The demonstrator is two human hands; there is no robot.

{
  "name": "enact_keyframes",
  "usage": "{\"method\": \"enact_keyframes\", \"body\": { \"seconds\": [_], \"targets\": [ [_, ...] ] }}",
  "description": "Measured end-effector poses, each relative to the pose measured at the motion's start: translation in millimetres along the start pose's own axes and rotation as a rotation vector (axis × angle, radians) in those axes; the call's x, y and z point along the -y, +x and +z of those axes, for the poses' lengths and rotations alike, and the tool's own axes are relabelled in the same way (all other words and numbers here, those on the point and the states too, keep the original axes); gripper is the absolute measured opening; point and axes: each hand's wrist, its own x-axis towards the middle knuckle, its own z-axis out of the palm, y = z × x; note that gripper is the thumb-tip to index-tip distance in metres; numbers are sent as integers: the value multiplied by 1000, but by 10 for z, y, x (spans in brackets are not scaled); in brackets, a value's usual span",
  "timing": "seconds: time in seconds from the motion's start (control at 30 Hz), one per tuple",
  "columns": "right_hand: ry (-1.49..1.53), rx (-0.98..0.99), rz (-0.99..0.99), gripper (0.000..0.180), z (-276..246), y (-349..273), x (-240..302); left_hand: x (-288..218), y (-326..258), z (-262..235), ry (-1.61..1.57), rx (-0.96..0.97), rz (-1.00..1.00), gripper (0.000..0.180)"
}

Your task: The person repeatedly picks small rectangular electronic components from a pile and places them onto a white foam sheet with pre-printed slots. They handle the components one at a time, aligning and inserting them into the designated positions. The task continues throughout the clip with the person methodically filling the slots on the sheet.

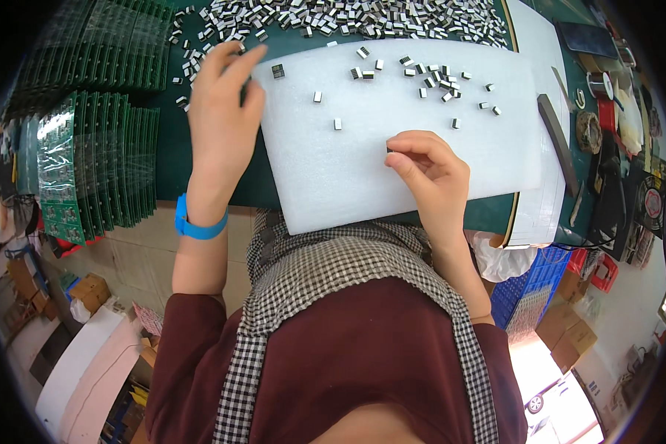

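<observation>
My right hand is over the middle of a white foam sheet, thumb and forefinger pinched on a small dark block-shaped part. Most of that part is hidden by the fingertips. At the sheet's upper left corner, my left hand reaches toward the loose parts with its fingers apart; I see nothing in them. One dark square-faced part lies just right of the left fingertips. Several black-and-white block parts are scattered over the upper right of the sheet, and a few lie singly nearer my right hand.
A large heap of similar block parts spreads along the back of the green table. Green circuit boards stand in wrapped stacks at left. A dark flat bar and a solder wire spool are at right.
</observation>
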Motion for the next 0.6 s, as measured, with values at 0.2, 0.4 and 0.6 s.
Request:
{"method": "enact_keyframes", "body": {
  "seconds": [0.2,0.4,0.6],
  "targets": [
    [132,27,107,14,-35,8,-20,65,71,162,329,167,395,16],
    [162,3,142,23,-29,7,-13,295,104,134,203,32,546,20],
    [-32,-77,-83,35,71,-20,52,-250,-150,-37,-1126,346,-580,14]
  ]
}}
